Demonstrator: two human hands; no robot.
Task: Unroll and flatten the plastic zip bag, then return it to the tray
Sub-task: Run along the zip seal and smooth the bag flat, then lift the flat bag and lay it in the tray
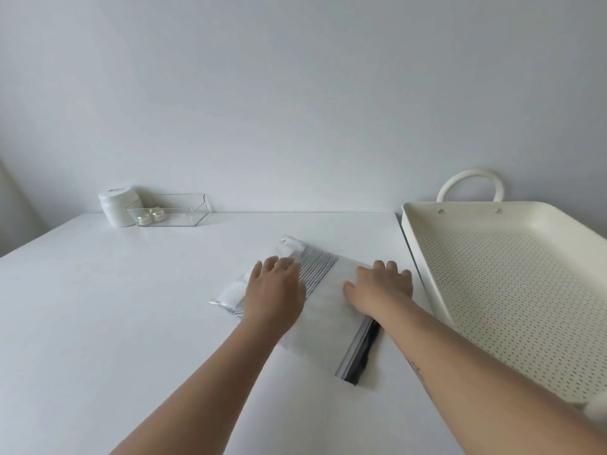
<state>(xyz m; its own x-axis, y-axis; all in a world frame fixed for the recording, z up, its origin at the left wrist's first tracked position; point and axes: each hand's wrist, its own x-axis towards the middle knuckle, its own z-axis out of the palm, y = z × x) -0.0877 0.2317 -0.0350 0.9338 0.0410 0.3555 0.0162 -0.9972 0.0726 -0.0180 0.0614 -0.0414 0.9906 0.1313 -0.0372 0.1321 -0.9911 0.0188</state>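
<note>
Pressing left hand (pixel 274 290) and right hand (pixel 381 287), both hands straight-fingered, on frosted zip bag (pixel 328 311): dark zipper strip (pixel 359 353), grey-striped cloth inside, crumpled far end; white table (pixel 131 307), perforated cream tray (pixel 492 220).

Table (pixel 131 307) — bag (pixel 326 285), tray (pixel 509 290), jar (pixel 116 208), box (pixel 170 210)

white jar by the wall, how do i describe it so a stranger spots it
Follow the far edge of the white table leftward along the wall. Two things stand there: a clear plastic box and, at its left, the white jar. It alone is round, opaque and lidded.
</note>
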